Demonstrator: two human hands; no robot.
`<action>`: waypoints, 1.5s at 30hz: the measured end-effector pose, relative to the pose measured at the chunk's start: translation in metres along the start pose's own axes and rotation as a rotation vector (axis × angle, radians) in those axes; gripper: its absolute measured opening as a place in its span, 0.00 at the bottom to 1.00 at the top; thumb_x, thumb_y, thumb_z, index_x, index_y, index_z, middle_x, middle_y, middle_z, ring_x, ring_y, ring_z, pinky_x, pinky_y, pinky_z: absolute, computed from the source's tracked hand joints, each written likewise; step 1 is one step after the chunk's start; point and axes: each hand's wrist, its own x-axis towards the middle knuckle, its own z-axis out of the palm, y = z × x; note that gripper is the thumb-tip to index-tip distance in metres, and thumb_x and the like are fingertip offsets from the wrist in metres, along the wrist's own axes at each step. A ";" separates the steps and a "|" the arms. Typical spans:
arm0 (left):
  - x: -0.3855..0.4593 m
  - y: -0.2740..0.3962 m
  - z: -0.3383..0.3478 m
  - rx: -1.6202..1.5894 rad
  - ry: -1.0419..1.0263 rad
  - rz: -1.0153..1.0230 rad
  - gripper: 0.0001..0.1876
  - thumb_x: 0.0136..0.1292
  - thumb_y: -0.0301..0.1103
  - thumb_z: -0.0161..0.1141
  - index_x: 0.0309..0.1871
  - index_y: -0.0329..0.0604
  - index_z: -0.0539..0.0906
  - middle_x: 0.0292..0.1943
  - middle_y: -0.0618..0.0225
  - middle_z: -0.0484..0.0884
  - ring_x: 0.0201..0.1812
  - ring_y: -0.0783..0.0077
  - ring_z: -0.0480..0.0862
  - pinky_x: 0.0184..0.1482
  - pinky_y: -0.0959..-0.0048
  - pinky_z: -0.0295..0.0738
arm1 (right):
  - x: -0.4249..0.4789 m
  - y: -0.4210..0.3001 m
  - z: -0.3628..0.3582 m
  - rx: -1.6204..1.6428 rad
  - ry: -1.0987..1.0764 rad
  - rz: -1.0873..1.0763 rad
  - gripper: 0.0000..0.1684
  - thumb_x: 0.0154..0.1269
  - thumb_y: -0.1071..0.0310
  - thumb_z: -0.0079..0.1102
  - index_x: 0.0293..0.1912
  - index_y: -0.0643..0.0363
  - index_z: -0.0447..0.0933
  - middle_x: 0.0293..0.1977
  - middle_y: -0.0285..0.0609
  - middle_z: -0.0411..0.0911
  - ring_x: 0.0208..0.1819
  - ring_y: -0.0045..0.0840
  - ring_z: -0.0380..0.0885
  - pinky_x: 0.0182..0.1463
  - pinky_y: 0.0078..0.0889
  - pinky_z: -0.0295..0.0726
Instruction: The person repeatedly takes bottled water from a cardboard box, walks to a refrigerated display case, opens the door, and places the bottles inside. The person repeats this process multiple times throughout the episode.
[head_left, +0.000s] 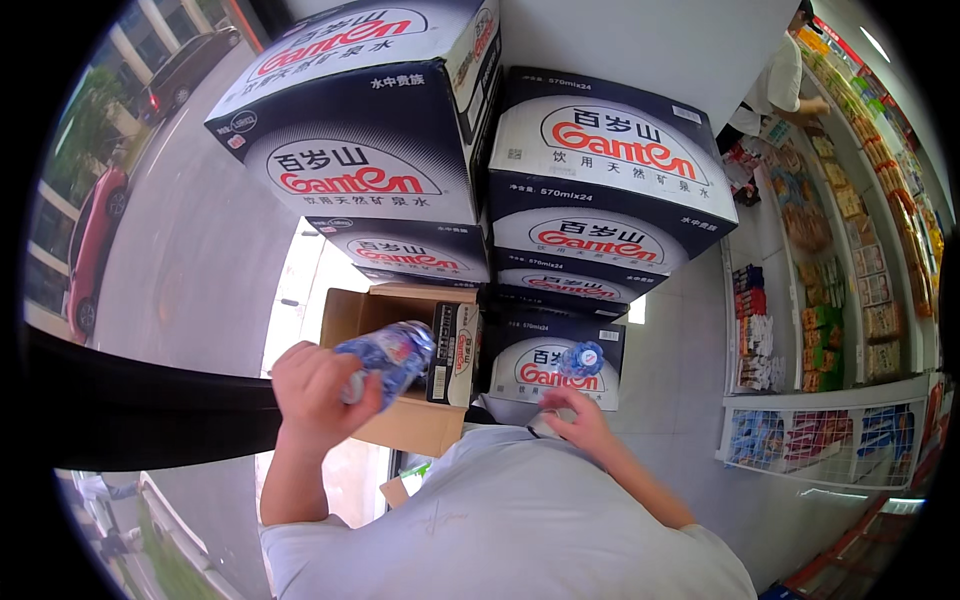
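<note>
My left hand (326, 390) is closed around a blue plastic bottle (396, 352), held tilted over an open cardboard box (345, 311). A dark and white carton (457, 352) stands at that box's right side. My right hand (577, 421) has its fingers apart and holds nothing. Just above it, a blue bottle with a white cap (583, 360) stands upright on a low Ganten water carton (510, 382); the fingers do not visibly touch it.
Stacked Ganten cartons rise ahead at left (360, 142) and right (607, 135). Store shelves with packaged goods (825, 262) line the right, with a wire-front rack (821, 442) below. A person (776, 82) stands by the shelves. Cars (97, 247) show outside at left.
</note>
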 end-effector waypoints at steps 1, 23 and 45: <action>0.005 0.008 0.002 -0.044 -0.022 0.049 0.09 0.45 0.30 0.66 0.24 0.43 0.75 0.17 0.65 0.73 0.16 0.64 0.72 0.21 0.67 0.64 | 0.009 -0.030 -0.004 -0.089 -0.018 -0.122 0.40 0.52 0.61 0.73 0.62 0.60 0.66 0.52 0.48 0.77 0.54 0.35 0.76 0.59 0.37 0.72; -0.200 -0.141 0.311 -0.171 -1.440 -0.312 0.21 0.61 0.46 0.55 0.51 0.43 0.81 0.44 0.52 0.84 0.46 0.51 0.84 0.46 0.58 0.80 | -0.087 0.008 0.026 -0.087 0.519 0.270 0.53 0.37 0.61 0.83 0.60 0.61 0.60 0.51 0.49 0.73 0.54 0.32 0.76 0.57 0.37 0.76; -0.200 -0.117 0.335 -0.211 -0.920 -0.010 0.25 0.54 0.34 0.66 0.54 0.35 0.75 0.48 0.51 0.77 0.52 0.52 0.77 0.56 0.63 0.72 | -0.113 0.024 0.038 -0.119 0.706 0.361 0.53 0.36 0.63 0.83 0.60 0.62 0.60 0.52 0.46 0.72 0.55 0.30 0.73 0.60 0.36 0.72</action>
